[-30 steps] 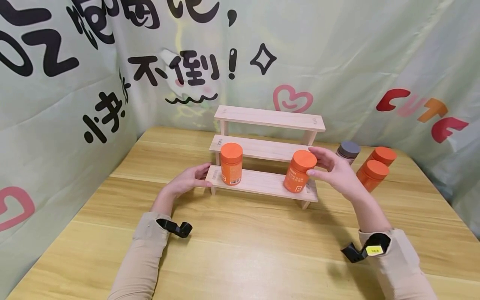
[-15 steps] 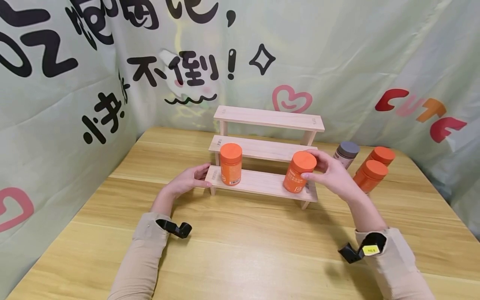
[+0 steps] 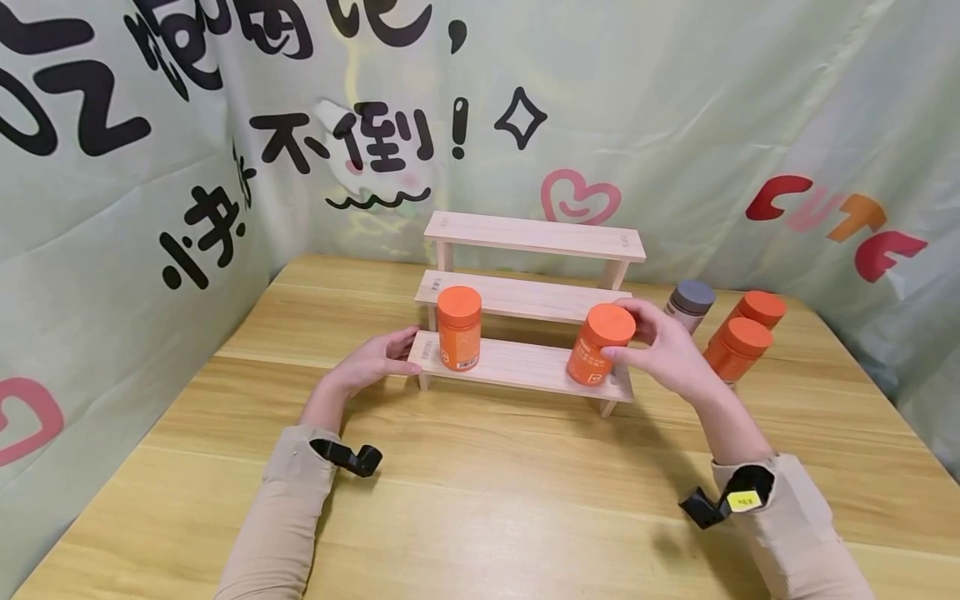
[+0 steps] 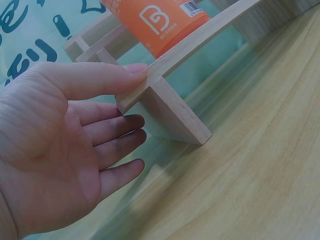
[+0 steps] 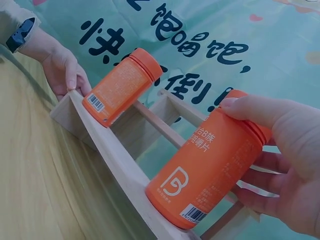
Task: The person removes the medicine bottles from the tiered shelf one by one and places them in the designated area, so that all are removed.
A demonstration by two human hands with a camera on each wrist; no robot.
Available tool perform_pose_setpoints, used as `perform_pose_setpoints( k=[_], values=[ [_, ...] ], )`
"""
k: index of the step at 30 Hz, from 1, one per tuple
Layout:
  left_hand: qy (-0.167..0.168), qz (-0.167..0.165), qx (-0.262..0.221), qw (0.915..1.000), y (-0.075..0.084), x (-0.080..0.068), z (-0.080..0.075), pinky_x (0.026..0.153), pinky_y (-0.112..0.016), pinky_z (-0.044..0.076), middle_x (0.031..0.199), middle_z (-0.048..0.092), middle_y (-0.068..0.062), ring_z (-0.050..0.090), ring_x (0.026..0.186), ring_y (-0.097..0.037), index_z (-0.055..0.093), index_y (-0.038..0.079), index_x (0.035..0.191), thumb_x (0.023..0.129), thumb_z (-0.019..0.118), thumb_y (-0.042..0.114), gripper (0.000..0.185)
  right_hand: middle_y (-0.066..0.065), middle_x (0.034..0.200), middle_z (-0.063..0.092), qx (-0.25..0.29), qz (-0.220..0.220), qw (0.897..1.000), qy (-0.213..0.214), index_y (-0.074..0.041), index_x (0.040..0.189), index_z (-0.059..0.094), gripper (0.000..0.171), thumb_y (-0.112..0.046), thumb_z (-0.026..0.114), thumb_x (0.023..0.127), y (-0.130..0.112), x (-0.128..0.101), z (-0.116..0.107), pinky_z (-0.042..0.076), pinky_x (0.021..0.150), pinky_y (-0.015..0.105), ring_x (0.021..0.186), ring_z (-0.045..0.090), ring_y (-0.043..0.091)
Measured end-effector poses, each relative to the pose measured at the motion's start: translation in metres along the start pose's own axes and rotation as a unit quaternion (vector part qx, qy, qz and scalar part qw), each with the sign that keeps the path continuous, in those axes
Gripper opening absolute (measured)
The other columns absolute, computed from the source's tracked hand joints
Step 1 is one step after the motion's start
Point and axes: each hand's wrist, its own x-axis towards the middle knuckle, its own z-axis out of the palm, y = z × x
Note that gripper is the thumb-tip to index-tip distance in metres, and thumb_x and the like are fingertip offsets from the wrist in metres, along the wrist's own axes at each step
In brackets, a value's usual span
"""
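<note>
A three-step wooden display shelf (image 3: 528, 367) stands on the table. On its lowest step are two orange supplement bottles with orange lids, the left bottle (image 3: 460, 329) near the left end and the right bottle (image 3: 600, 343) near the right end. My right hand (image 3: 663, 346) holds the right bottle around its upper part, thumb (image 5: 250, 107) in front and the other fingers behind. The bottle's base meets the board in the right wrist view. My left hand (image 3: 371, 362) pinches the lowest step's left end, its thumb (image 4: 110, 80) on the board and the other fingers beside the leg.
Behind the right hand stand a dark-lidded bottle (image 3: 690, 304) and two more orange bottles, one nearer (image 3: 737, 346) and one farther (image 3: 761, 308). A printed cloth backdrop (image 3: 675, 125) hangs behind the wooden table (image 3: 465, 500).
My right hand has shifted slightly left, closer around the right bottle, and its thumb sits a little lower. My left hand, the shelf and the left bottle keep their places; the head view drifts slightly.
</note>
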Motion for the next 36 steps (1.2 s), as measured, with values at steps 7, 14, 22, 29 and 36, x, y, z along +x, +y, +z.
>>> perform_pose_setpoints(
  k=[7,14,22,29,36],
  values=[
    [0.000,0.000,-0.004,1.0000,0.000,0.000,0.000,0.111,-0.045,0.018,0.148,0.021,-0.025,0.021,0.136,-0.035,0.013,-0.008,0.144,0.082,0.065,0.005,0.081,-0.004,0.108,0.056,0.017,-0.017,1.000,0.011,0.003,0.127,0.046,0.053,-0.003,0.070,0.080,0.000,-0.004,-0.005,0.047,0.078,0.014,0.092,0.058,0.005],
    [-0.001,-0.002,-0.003,1.0000,0.001,0.000,0.000,0.111,-0.045,0.017,0.148,0.020,-0.025,0.021,0.136,-0.036,0.013,-0.008,0.144,0.083,0.065,0.007,0.082,-0.008,0.107,0.057,0.023,-0.012,0.999,0.022,0.003,0.128,0.045,0.052,-0.002,0.068,0.082,0.001,-0.009,-0.013,0.050,0.074,0.016,0.090,0.058,0.005],
    [0.000,-0.001,0.001,1.0000,0.000,0.000,0.000,0.110,-0.046,0.018,0.148,0.021,-0.025,0.022,0.136,-0.036,0.014,-0.008,0.144,0.083,0.065,0.007,0.082,-0.006,0.107,0.056,0.017,0.005,0.999,0.040,-0.003,0.128,0.045,0.051,-0.006,0.069,0.083,0.003,-0.018,-0.022,0.050,0.073,0.016,0.091,0.058,0.006],
    [-0.001,0.001,0.006,1.0000,0.001,0.001,0.000,0.110,-0.046,0.018,0.148,0.021,-0.025,0.022,0.136,-0.036,0.013,-0.007,0.145,0.083,0.065,0.008,0.082,-0.006,0.106,0.056,0.005,0.000,0.998,0.062,-0.006,0.128,0.047,0.050,-0.004,0.068,0.082,0.006,-0.026,-0.034,0.049,0.072,0.014,0.088,0.059,0.005],
    [-0.002,0.003,0.007,1.0000,0.001,0.000,0.001,0.110,-0.046,0.017,0.148,0.021,-0.026,0.022,0.135,-0.036,0.013,-0.008,0.145,0.084,0.064,0.007,0.081,-0.010,0.105,0.057,0.001,0.008,0.997,0.077,-0.009,0.128,0.048,0.049,-0.003,0.067,0.083,0.010,-0.034,-0.043,0.048,0.072,0.013,0.087,0.058,0.004]
  ],
)
